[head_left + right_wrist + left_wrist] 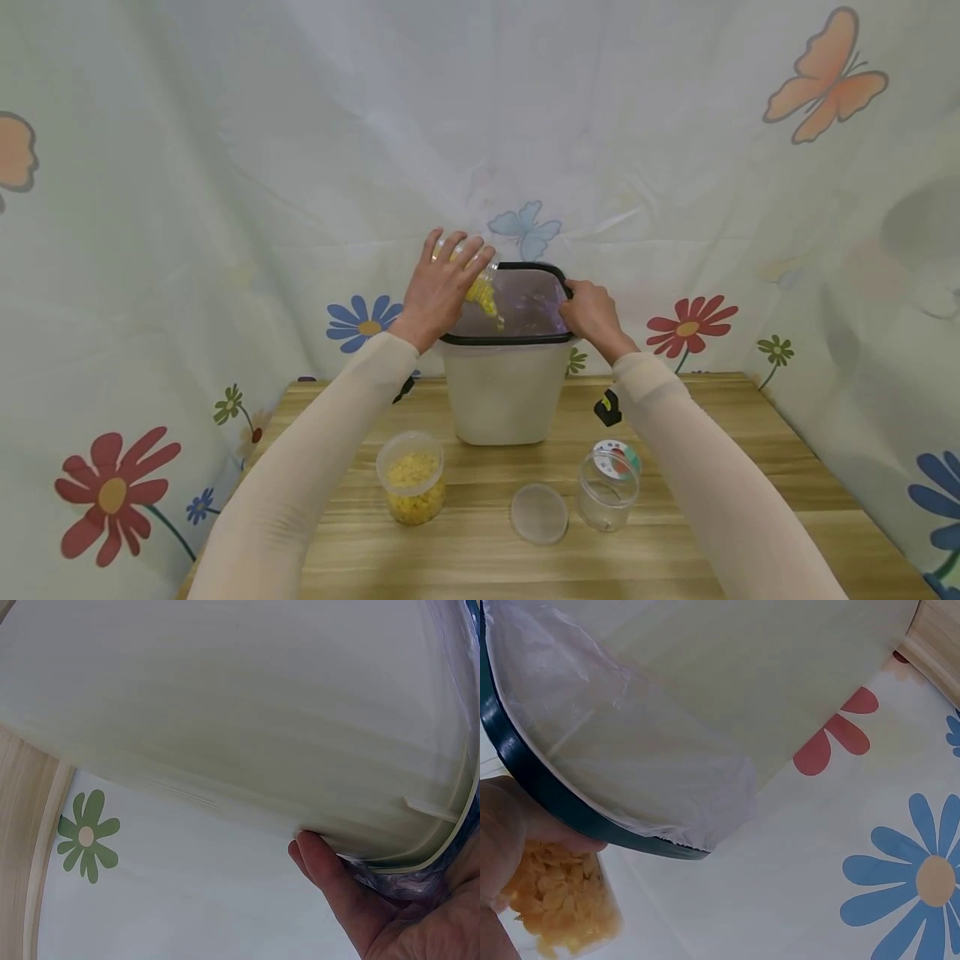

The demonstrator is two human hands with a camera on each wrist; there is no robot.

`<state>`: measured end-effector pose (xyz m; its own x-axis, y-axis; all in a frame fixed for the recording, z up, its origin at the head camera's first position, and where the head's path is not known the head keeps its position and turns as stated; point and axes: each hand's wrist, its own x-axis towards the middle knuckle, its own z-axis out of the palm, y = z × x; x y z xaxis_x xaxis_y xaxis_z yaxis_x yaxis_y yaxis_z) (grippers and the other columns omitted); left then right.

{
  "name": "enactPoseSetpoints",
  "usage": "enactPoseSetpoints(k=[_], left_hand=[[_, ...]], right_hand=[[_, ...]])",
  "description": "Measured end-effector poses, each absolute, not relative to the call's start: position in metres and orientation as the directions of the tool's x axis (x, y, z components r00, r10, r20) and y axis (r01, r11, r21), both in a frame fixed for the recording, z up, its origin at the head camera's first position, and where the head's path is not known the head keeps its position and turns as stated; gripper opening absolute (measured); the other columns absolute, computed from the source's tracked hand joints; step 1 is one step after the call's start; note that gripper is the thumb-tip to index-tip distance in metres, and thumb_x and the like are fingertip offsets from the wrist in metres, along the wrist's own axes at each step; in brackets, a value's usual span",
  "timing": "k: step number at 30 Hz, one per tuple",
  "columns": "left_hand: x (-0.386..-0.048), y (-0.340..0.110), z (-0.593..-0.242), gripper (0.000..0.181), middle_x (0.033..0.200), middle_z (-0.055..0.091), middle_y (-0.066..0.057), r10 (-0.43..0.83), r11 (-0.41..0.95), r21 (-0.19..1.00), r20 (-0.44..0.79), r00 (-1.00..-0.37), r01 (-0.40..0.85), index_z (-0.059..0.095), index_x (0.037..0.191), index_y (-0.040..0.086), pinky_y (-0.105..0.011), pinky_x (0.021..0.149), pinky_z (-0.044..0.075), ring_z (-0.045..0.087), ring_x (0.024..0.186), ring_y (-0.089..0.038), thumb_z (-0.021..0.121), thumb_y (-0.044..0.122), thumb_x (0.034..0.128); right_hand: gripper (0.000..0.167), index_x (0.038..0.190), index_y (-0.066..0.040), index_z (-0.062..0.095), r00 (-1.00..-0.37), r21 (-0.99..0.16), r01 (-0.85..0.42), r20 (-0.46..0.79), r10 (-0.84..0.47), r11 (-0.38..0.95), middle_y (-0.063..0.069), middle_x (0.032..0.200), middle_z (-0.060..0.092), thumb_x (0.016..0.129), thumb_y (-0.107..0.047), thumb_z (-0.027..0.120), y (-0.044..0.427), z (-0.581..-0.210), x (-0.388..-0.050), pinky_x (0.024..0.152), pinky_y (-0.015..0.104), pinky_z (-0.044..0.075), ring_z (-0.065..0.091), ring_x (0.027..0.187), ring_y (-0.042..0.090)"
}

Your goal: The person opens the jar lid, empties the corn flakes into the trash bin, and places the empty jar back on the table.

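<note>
In the head view my left hand (442,287) grips a clear jar tipped over the white bin (506,392), and yellow pieces (483,296) spill from its mouth. The left wrist view shows the jar's yellow pieces (562,900) beside my left hand (502,847), near the bin's dark rim (562,802). A thin plastic liner (645,765) lies inside the rim. My right hand (595,315) holds the bin's right rim; in the right wrist view the fingers (322,862) lie against the bin's outer wall (225,727).
On the wooden table (472,567), a tub of yellow pieces (412,483) stands at left. A translucent lid (539,514), an empty clear jar (606,500) and a printed round lid (617,460) are at right. A patterned curtain (360,167) hangs behind.
</note>
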<state>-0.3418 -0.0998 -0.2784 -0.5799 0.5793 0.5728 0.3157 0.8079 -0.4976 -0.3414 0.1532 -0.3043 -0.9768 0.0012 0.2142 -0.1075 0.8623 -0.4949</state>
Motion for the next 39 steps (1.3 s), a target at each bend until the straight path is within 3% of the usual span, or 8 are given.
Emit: enactPoseSetpoints(k=[4,8,11,14,29,39], left_hand=[[-0.3421,-0.1004,-0.2781,0.080,0.151,0.038,-0.003,0.580,0.808,-0.497,0.579,-0.573,0.316,0.032,0.150,0.024,-0.052,0.122,0.017,0.033,0.141,-0.028,0.075,0.021,0.0829],[-0.3422,-0.1010,-0.2777,0.079,0.150,0.039,-0.003,0.585,0.806,-0.498,0.586,-0.561,0.320,0.034,0.150,0.024,-0.052,0.122,0.017,0.033,0.141,-0.028,0.074,0.017,0.0827],[-0.3422,-0.1014,-0.2768,0.077,0.150,0.039,-0.002,0.591,0.801,-0.507,0.588,-0.552,0.318,0.034,0.149,0.024,-0.051,0.122,0.017,0.032,0.140,-0.027,0.073,0.013,0.0825],[-0.3422,-0.1017,-0.2757,0.076,0.149,0.039,-0.002,0.598,0.796,-0.514,0.590,-0.542,0.319,0.035,0.148,0.024,-0.051,0.121,0.017,0.032,0.140,-0.027,0.071,0.010,0.0823],[-0.3419,-0.1042,-0.2715,0.082,0.150,0.037,-0.002,0.620,0.774,-0.556,0.571,-0.539,0.303,0.033,0.148,0.026,-0.051,0.122,0.015,0.030,0.142,-0.027,0.075,0.008,0.0801],[-0.3407,-0.1052,-0.2691,0.087,0.153,0.035,-0.001,0.637,0.747,-0.598,0.519,-0.570,0.291,0.030,0.151,0.026,-0.052,0.123,0.012,0.026,0.145,-0.028,0.078,0.012,0.0788]], right_hand=[[0.063,0.148,-0.004,0.041,-0.976,-0.490,-0.104,0.217,0.005,0.866,0.027,0.128,0.060,0.086,-0.009,0.043,0.1527,-0.3037,-0.3415,0.056,0.033,0.038,0.045,0.062,0.026],[0.063,0.149,-0.005,0.041,-0.977,-0.491,-0.104,0.214,0.004,0.865,0.024,0.095,0.067,0.086,-0.008,0.042,0.1516,-0.3036,-0.3418,0.051,0.031,0.034,0.033,0.051,0.017],[0.062,0.149,-0.005,0.041,-0.979,-0.495,-0.103,0.205,0.001,0.863,0.013,0.065,0.056,0.087,-0.007,0.041,0.1505,-0.3036,-0.3421,0.047,0.030,0.031,0.023,0.046,0.012],[0.062,0.149,-0.005,0.041,-0.979,-0.496,-0.104,0.206,0.001,0.862,0.005,0.055,0.046,0.087,-0.007,0.041,0.1501,-0.3038,-0.3422,0.046,0.029,0.029,0.021,0.045,0.011],[0.064,0.150,-0.005,0.039,-0.981,-0.516,-0.102,0.196,0.001,0.850,0.001,0.049,0.040,0.087,-0.005,0.040,0.1517,-0.3037,-0.3433,0.043,0.027,0.027,0.020,0.043,0.010],[0.065,0.151,-0.006,0.038,-0.983,-0.519,-0.090,0.186,0.010,0.850,0.003,0.052,0.043,0.086,-0.005,0.040,0.1510,-0.3048,-0.3450,0.044,0.027,0.027,0.020,0.044,0.010]])
